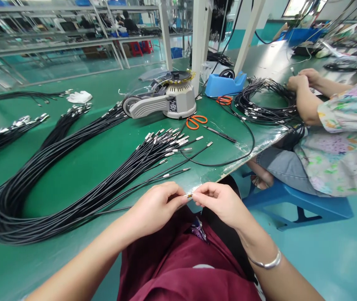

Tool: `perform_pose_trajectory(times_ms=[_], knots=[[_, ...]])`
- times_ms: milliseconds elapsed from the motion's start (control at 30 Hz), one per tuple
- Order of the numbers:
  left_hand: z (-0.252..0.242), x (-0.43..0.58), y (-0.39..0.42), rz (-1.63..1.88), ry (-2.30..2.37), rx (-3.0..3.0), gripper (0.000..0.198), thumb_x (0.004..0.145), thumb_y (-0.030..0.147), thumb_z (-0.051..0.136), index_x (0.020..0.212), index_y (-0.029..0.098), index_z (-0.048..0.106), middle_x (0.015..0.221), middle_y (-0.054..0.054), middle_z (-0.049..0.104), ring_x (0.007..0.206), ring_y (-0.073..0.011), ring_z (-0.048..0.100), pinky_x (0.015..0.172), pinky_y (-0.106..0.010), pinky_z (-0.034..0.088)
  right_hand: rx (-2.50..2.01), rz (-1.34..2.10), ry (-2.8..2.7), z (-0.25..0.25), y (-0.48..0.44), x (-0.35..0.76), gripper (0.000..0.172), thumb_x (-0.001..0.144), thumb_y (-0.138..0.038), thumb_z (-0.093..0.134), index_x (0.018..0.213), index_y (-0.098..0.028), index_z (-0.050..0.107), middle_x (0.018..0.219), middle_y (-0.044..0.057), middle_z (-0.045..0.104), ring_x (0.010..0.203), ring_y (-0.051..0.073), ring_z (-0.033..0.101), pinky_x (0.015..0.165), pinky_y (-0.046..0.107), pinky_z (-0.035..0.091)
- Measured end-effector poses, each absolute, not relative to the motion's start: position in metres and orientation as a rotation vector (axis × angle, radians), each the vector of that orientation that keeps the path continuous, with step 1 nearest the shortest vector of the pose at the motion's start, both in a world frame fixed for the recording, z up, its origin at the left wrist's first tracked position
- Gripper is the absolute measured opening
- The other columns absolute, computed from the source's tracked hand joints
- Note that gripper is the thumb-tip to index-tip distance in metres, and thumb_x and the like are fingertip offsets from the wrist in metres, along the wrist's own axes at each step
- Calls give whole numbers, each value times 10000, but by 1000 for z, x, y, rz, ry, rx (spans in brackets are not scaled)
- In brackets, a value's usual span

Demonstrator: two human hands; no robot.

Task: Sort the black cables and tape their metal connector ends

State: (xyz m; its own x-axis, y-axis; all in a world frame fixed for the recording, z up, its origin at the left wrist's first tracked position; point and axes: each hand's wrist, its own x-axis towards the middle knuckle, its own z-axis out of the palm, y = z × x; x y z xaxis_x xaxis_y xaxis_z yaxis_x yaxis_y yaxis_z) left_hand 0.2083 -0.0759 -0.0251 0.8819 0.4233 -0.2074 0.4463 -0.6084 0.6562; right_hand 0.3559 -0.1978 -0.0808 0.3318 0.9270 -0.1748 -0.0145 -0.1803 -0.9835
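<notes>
bare left hand point(156, 205) and bare right hand point(220, 202) are pinching a slim silver-and-amber metal piece point(189, 195), its long axis running roughly nine-to-three.

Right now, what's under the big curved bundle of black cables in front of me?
Green tabletop shows inside the bend and around the black cables, which appear to rest on it. Whatever lies directly beneath them is covered.

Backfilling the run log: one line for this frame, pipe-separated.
left hand: pinching small metallic piece | right hand: pinching same piece | black cables: on green table
</notes>
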Motion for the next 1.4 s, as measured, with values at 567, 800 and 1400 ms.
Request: perform_pose_trajectory(times_ms=[567,800,1400], knots=[[-26,211,-80,-76,467,2449,231,896,249,468,781,159,647,727,-10,618,699,-126,545,666,-218,392,-1552,971,-966,-73,-200,353,134,764,-284,651,714,-160,667,691,16,663,657,144,579,644,256,462],[-33,216,-81,-63,444,2443,225,888,240,486,752,157,645,694,-5,604,673,-124,538,647,-221,391,-1583,984,-974,-74,-202,352,129,758,-276,646,707,-160,669,693,21,670,655,146,583,626,249,463],[-40,235,-56,345,600,2947,237,889,197,456,1005,108,643,889,-115,603,856,-233,518,803,-378,440,-1824,1132,-1298,-80,-232,346,220,823,-228,512,674,-195,671,700,7,679,662,147,596,601,232,401]])
